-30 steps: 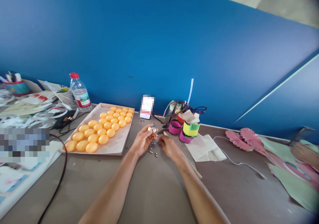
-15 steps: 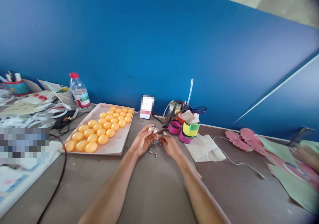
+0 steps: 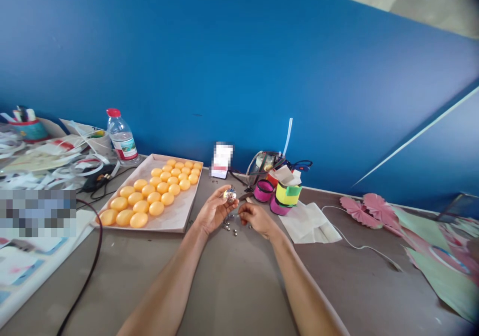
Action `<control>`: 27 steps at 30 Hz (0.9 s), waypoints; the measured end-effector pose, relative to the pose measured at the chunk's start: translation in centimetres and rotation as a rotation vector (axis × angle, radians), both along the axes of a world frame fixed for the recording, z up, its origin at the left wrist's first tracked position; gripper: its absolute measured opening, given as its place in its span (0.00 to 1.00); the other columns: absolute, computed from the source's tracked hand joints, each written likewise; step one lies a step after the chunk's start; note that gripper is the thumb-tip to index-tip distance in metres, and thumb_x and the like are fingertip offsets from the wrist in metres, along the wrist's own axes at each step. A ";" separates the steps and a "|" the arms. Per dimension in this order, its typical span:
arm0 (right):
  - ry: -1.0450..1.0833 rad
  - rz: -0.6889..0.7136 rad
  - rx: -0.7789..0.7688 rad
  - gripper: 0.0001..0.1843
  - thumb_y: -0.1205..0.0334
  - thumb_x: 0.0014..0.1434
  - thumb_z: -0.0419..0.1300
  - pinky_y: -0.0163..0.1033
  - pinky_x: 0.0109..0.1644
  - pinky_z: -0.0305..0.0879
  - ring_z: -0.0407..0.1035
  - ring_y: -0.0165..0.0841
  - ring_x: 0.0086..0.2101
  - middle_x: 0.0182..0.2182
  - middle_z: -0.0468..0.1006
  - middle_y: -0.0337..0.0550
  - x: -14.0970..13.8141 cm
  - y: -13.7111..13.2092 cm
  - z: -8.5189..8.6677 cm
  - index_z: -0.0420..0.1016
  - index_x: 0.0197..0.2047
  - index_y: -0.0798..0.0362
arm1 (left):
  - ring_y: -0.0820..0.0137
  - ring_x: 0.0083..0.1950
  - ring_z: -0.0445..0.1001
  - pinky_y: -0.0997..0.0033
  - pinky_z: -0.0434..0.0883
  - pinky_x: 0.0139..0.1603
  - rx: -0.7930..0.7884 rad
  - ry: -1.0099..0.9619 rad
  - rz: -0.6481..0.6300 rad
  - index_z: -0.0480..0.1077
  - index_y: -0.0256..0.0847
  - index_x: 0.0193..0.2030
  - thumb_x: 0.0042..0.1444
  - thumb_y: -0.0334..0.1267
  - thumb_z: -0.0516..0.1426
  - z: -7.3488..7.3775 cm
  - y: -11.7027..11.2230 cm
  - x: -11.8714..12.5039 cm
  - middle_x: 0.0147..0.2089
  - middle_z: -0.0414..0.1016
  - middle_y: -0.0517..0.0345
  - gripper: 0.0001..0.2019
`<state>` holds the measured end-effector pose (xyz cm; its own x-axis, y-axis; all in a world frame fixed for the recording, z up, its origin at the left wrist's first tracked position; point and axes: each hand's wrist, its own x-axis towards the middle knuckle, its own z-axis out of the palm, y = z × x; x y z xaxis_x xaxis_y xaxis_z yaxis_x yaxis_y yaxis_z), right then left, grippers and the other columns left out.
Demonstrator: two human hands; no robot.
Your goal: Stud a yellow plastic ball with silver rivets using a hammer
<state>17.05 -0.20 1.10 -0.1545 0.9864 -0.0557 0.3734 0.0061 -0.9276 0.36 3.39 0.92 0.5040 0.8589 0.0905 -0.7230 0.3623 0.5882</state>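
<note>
Between the fingertips of my left hand (image 3: 211,213) is a small round ball (image 3: 231,195) with a shiny silver surface facing me and a bit of yellow at its left side. My right hand (image 3: 258,219) is just to the right of it, apart from the ball, thumb and fingers pinched together. Whatever sits in that pinch is too small or hidden to make out. Under and between both hands, several tiny silver beads (image 3: 235,233) lie scattered on the grey tabletop (image 3: 239,281).
Left of my hands stands a shallow white tray (image 3: 178,217) with rows of orange balls (image 3: 153,197). Behind are a phone (image 3: 221,160) and a bottle (image 3: 123,139). Pink and yellow rings (image 3: 263,190), white paper (image 3: 310,224), a cable (image 3: 350,241) and pink paper fans (image 3: 361,210) lie rightward.
The ball has turned in my left hand, showing a rounder silver face. My right hand has shifted slightly, its fingers still pinched. Another person's hand at the right edge has mostly left view.
</note>
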 end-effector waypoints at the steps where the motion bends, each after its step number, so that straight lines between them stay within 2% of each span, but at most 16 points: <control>1: 0.021 0.010 0.005 0.04 0.64 0.49 0.53 0.32 0.29 0.58 0.63 0.27 0.22 0.18 0.69 0.34 0.0 0.0 0.1 0.67 0.27 0.53 | 0.66 0.40 0.74 0.62 0.66 0.46 -0.002 -0.006 -0.004 0.65 0.40 0.49 0.46 0.28 0.56 0.0 0.0 0.0 0.40 0.73 0.53 0.20; 8: 0.287 0.038 -0.075 0.09 0.57 0.51 0.55 0.32 0.28 0.58 0.63 0.25 0.22 0.25 0.71 0.37 -0.7 -0.6 1.0 0.64 0.29 0.54 | 0.67 0.39 0.74 0.63 0.66 0.47 0.018 0.010 -0.013 0.66 0.38 0.47 0.45 0.28 0.56 0.2 -0.1 -0.1 0.40 0.73 0.53 0.19; 13: 0.379 -0.006 -0.028 0.07 0.60 0.49 0.57 0.32 0.26 0.55 0.61 0.24 0.21 0.23 0.69 0.34 -0.4 -0.4 0.7 0.65 0.31 0.54 | 0.67 0.40 0.73 0.63 0.65 0.48 0.053 0.014 -0.025 0.67 0.39 0.46 0.43 0.25 0.56 0.2 -0.2 0.0 0.40 0.74 0.54 0.20; 18: 0.532 -0.033 -0.046 0.06 0.63 0.47 0.59 0.33 0.28 0.54 0.62 0.25 0.22 0.22 0.69 0.35 -0.5 -0.3 1.1 0.67 0.31 0.53 | 0.67 0.40 0.73 0.63 0.64 0.49 0.046 0.016 -0.023 0.67 0.39 0.46 0.44 0.26 0.57 0.1 -0.1 0.0 0.40 0.74 0.53 0.20; 21: 0.590 -0.048 -0.040 0.06 0.63 0.46 0.60 0.33 0.28 0.55 0.62 0.25 0.22 0.23 0.70 0.35 -0.7 -0.5 1.4 0.68 0.30 0.53 | 0.67 0.41 0.73 0.64 0.65 0.48 0.002 0.010 -0.014 0.66 0.38 0.47 0.45 0.30 0.58 0.3 0.0 0.1 0.41 0.74 0.51 0.19; 25: 0.583 -0.065 -0.001 0.05 0.63 0.46 0.61 0.33 0.29 0.55 0.62 0.25 0.23 0.23 0.70 0.35 -0.9 -0.5 1.5 0.69 0.29 0.53 | 0.66 0.40 0.73 0.65 0.67 0.45 -0.060 -0.012 0.036 0.66 0.37 0.45 0.51 0.41 0.57 0.4 0.0 0.4 0.39 0.74 0.50 0.16; 27: 0.529 -0.070 0.026 0.05 0.63 0.47 0.60 0.33 0.30 0.55 0.61 0.25 0.23 0.22 0.69 0.35 -1.0 -0.5 1.5 0.69 0.29 0.53 | 0.67 0.39 0.74 0.65 0.67 0.44 -0.068 0.012 0.068 0.66 0.38 0.44 0.50 0.41 0.57 0.4 0.0 0.4 0.38 0.74 0.50 0.15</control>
<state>16.03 -0.71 2.62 -0.0890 0.9953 0.0368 -0.1447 0.0236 -0.9892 0.76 3.38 1.34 0.4449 0.8952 0.0246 -0.7402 0.3521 0.5728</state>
